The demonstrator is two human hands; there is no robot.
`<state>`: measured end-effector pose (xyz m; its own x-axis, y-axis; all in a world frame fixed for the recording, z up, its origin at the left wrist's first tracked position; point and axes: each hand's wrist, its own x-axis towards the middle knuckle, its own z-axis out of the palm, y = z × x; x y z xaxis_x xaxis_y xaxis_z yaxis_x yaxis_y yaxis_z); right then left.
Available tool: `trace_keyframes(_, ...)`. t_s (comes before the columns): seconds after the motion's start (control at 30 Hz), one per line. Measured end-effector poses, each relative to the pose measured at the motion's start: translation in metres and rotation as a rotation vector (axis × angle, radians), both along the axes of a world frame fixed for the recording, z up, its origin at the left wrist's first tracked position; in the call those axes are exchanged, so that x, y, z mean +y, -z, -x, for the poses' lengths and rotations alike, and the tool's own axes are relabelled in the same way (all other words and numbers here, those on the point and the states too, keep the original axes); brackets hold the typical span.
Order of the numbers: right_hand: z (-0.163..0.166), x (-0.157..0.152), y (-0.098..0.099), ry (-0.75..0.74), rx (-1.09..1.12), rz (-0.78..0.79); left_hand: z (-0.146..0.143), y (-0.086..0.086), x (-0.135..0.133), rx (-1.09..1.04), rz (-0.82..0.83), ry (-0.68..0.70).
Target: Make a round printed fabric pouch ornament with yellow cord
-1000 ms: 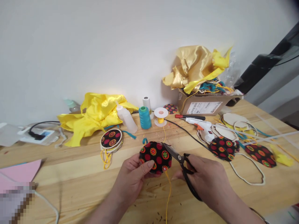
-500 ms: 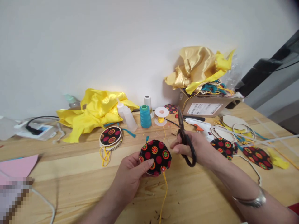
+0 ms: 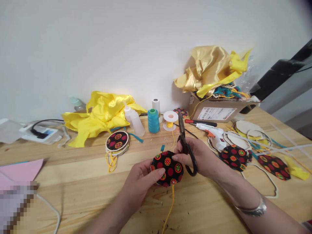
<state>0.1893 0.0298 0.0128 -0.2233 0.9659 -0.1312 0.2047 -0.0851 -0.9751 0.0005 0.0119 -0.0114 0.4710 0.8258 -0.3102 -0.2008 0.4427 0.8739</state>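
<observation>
My left hand (image 3: 141, 180) grips a round black fabric piece (image 3: 168, 167) with red and orange dots, held just above the wooden table (image 3: 80, 191). A yellow cord (image 3: 170, 204) hangs down from its lower edge. My right hand (image 3: 197, 159) is closed around black scissors (image 3: 186, 148), blades pointing up and away, and its fingertips touch the fabric piece's upper right edge. A small teal tab sticks up at the piece's top.
A stack of similar fabric rounds (image 3: 117, 143) lies to the left, more patterned pieces (image 3: 234, 154) to the right. Behind are a teal thread cone (image 3: 153, 121), a yellow-cord spool (image 3: 170, 119), a squeeze bottle (image 3: 135, 122), a glue gun (image 3: 211, 131), yellow fabric (image 3: 102, 113) and a cardboard box (image 3: 216, 112).
My right hand turned the scissors from pointing at the fabric piece to blades up, then came back left until its fingers touch the piece. My left hand kept hold of the piece.
</observation>
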Motion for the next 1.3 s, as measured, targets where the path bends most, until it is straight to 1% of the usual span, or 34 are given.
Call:
trace_keyframes(0.1, 0.002, -0.003, 0.001, -0.011, -0.026, -0.008, 0.001, 0.001, 0.001, 0.013, 0.037, -0.076)
trace_keyframes(0.23, 0.006, -0.008, 0.005, -0.067, -0.018, -0.023, 0.002, 0.002, 0.003, 0.128, 0.036, -0.175)
trace_keyframes(0.3, 0.008, -0.009, 0.008, -0.090, 0.015, -0.014, 0.001, 0.001, 0.003, 0.185, 0.036, -0.189)
trace_keyframes(0.4, 0.009, -0.010, 0.011, -0.113, 0.081, 0.019, 0.001, -0.001, 0.001, 0.247, 0.024, -0.172)
trace_keyframes(0.53, 0.008, -0.011, 0.012, -0.122, 0.099, 0.024, 0.001, -0.001, 0.000, 0.259, 0.017, -0.182)
trace_keyframes(0.63, 0.006, -0.009, 0.012, -0.086, 0.072, 0.033, 0.001, 0.000, 0.002, 0.133, 0.060, -0.210)
trace_keyframes(0.73, 0.003, -0.005, 0.013, 0.030, 0.077, 0.036, 0.001, -0.001, 0.006, -0.031, 0.129, -0.210)
trace_keyframes(0.77, 0.002, -0.003, 0.013, 0.077, 0.089, 0.027, 0.001, -0.001, 0.007, -0.048, 0.137, -0.200)
trace_keyframes(0.83, 0.001, -0.001, 0.015, 0.158, 0.122, 0.012, 0.001, -0.001, 0.007, -0.049, 0.148, -0.158)
trace_keyframes(0.93, 0.001, 0.002, 0.017, 0.216, 0.155, 0.010, 0.000, 0.001, 0.006, -0.019, 0.154, -0.117)
trace_keyframes(1.07, 0.004, 0.002, 0.016, 0.259, 0.166, 0.002, -0.001, 0.003, 0.005, 0.001, 0.158, -0.147)
trace_keyframes(1.17, 0.003, 0.001, 0.011, 0.259, 0.160, -0.002, -0.001, 0.003, 0.005, 0.021, 0.155, -0.178)
trace_keyframes(1.3, -0.009, 0.002, 0.001, 0.214, 0.138, -0.022, 0.002, 0.004, 0.008, 0.022, 0.132, -0.227)
